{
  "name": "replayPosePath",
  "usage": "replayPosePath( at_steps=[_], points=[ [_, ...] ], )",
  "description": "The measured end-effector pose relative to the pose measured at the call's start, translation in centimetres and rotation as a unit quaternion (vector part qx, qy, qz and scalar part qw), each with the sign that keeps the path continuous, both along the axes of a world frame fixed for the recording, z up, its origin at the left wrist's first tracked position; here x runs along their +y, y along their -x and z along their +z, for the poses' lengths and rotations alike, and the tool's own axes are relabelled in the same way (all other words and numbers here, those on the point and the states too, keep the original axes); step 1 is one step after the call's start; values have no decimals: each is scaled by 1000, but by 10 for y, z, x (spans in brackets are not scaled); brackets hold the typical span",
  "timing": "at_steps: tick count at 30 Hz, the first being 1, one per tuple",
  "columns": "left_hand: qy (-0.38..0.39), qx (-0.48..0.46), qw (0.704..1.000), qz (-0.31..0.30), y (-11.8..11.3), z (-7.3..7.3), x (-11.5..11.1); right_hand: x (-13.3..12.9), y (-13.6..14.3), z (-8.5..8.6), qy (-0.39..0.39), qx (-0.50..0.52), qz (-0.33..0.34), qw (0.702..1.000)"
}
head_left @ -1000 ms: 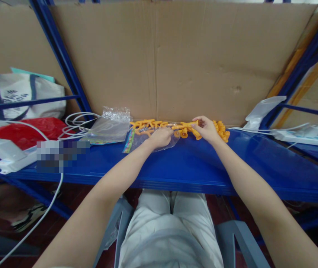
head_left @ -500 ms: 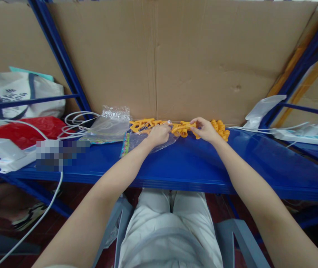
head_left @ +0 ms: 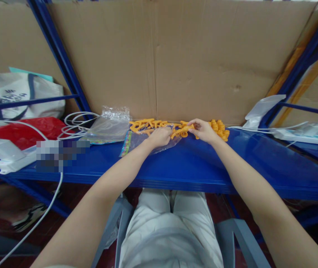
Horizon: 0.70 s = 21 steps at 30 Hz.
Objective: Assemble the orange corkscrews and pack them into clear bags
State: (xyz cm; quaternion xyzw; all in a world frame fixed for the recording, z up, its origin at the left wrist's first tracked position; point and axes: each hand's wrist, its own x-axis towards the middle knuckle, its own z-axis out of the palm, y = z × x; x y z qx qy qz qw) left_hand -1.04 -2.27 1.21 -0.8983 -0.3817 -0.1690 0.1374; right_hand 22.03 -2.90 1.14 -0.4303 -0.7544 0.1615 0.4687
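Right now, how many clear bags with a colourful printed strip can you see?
2 visible: one bag at the left hand, and another bag farther left on the blue shelf. More may be hidden beneath that second one.

Pale tote [head_left: 19, 87] (behind red bag [head_left: 52, 127])

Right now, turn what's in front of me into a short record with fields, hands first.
Left hand: closed on a clear plastic bag
Right hand: holding an orange piece near the bag's right end
Other orange pieces: some beyond the left hand, a pile right of the right hand
Clear packaging: left of that bag
Surface: blue shelf
Backdrop: brown cardboard
Far left: red plastic, canvas tote
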Motion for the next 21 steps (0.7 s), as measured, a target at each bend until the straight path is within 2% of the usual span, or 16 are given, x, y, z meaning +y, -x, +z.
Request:
replayPosePath(
  at_steps=[6,12,17,21],
  points=[
    [-6,60,998,-21,-3,-3,0,4,-2,-4,19,-29,-21,999],
    [-16,90,995,-46,-11,-9,2,3,-4,-7,106,-8,-39,994],
    [-14,50,998,-40,-7,-4,2,-5,-1,-1,134,50,-13,990],
    [-46,4,997,-57,-2,2,0,-11,4,3,138,88,15,986]
  ],
)
